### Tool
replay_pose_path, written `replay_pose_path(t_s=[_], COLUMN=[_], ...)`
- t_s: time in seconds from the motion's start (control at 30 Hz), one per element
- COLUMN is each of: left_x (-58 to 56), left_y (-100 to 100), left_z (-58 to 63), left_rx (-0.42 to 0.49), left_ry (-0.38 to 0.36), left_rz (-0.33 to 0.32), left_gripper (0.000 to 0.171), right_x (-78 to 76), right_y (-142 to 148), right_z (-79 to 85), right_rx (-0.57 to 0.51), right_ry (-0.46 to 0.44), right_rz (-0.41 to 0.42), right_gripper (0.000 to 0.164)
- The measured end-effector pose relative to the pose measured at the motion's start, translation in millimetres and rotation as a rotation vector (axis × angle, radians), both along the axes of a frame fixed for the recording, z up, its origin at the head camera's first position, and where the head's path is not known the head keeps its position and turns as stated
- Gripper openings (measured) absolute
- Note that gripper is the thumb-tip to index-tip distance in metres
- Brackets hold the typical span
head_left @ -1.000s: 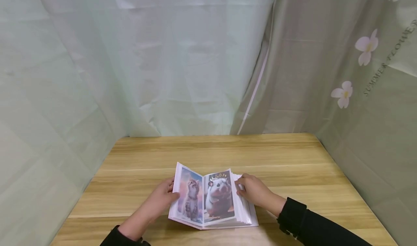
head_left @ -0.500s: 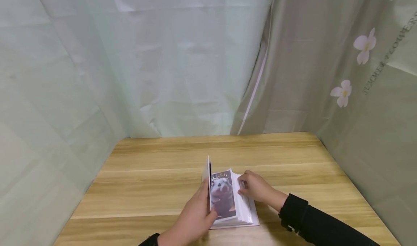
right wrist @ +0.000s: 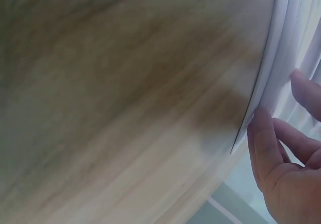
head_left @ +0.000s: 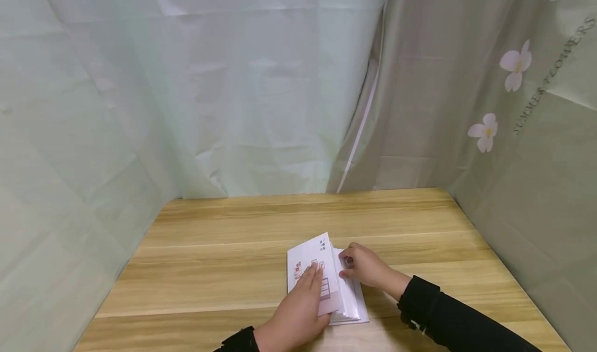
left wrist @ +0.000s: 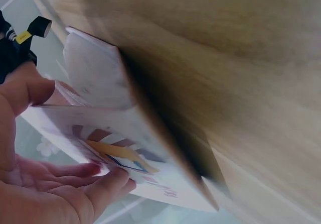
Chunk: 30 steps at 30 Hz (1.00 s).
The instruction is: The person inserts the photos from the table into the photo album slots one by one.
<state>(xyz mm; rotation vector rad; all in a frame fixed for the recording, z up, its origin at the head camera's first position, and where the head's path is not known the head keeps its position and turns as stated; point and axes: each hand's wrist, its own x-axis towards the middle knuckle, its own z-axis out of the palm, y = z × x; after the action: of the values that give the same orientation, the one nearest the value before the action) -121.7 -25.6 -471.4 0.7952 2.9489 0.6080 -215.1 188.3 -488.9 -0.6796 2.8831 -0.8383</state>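
Observation:
A small white photo album (head_left: 308,252) lies on the wooden table, its printed front cover slanting up over the pages. My left hand (head_left: 298,305) has its fingers laid along the outside of that cover, with the thumb around its lower edge. The left wrist view shows the cover (left wrist: 165,169) between thumb and fingers, standing at an angle to the rest of the album. On the other side, my right hand (head_left: 366,266) touches the page edges (head_left: 351,301) with bent fingers, a gap showing between thumb and forefinger. In the right wrist view its fingertips (right wrist: 262,117) rest at the album's edge.
The wood-grain table (head_left: 210,253) extends around the album on all sides. Pale curtains (head_left: 261,108) hang behind it and at both sides, the right one printed with flowers (head_left: 485,132) and lettering.
My left hand has swung the album's left side up and over to the right, covering the kitten and crowned hamster pictures. My right hand has stayed at the page edges.

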Motion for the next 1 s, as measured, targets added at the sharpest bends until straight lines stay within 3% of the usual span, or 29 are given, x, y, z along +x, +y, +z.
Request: replay_pose_path(t_s=[0.17, 0.37, 0.63, 0.87, 1.0], left_x=[-0.9, -4.7, -9.7, -8.2, -12.0], left_y=[2.9, 6.2, 7.9, 8.6, 6.1], left_z=[-4.4, -3.0, 2.5, 0.9, -0.8], left_rx=[-0.094, -0.167, -0.258, -0.294, -0.286], left_ry=[0.064, 0.092, 0.112, 0.136, 0.130], left_rz=[-0.029, -0.068, -0.123, -0.139, -0.155], left_gripper=[0.089, 0.086, 0.084, 0.082, 0.070], right_x=[-2.8, -4.9, -2.1, 4.4, 6.5], right_y=[4.8, 9.9, 13.2, 7.5, 4.6], right_z=[-0.1, -1.5, -0.4, -1.5, -1.0], right_rx=[-0.011, -0.030, -0.109, -0.067, -0.054], right_ry=[-0.012, -0.041, -0.121, -0.093, -0.069], right_rz=[-0.008, -0.001, -0.039, -0.047, -0.068], right_gripper=[0.039, 0.037, 0.019, 0.035, 0.039])
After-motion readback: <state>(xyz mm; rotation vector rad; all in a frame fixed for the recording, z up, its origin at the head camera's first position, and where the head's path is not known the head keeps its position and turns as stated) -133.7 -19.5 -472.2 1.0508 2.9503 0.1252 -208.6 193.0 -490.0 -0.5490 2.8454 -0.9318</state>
